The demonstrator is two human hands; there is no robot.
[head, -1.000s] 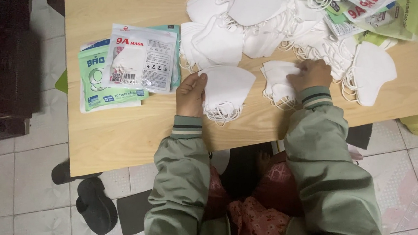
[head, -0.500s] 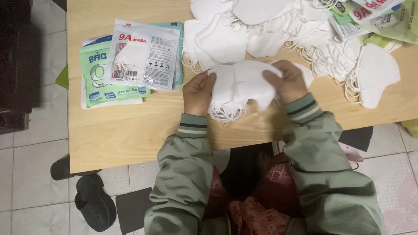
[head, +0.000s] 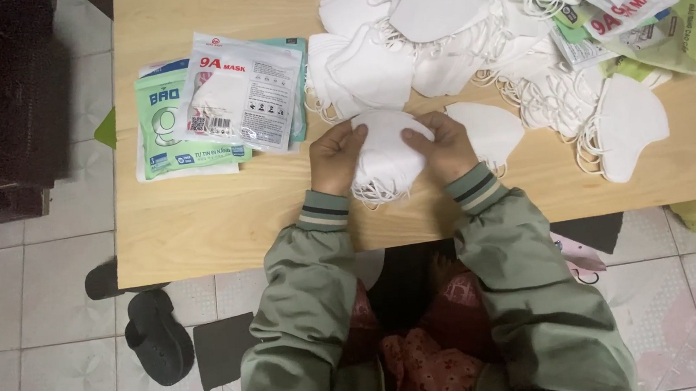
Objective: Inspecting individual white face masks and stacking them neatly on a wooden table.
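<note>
— What's being held there?

— A small stack of white masks (head: 388,156), folded flat with a rounded top edge, elastic loops dangling in a tangle below. It sits just above the near part of the wooden table (head: 203,230), in front of the big heap of masks (head: 434,26).

— And the hands?

— Both are closed on it: the left hand (head: 335,157) pinches its left side, the right hand (head: 442,144) its right. One loose mask (head: 490,128) lies just beside the right hand. Printed packets (head: 227,106) lie off to the left.
</note>
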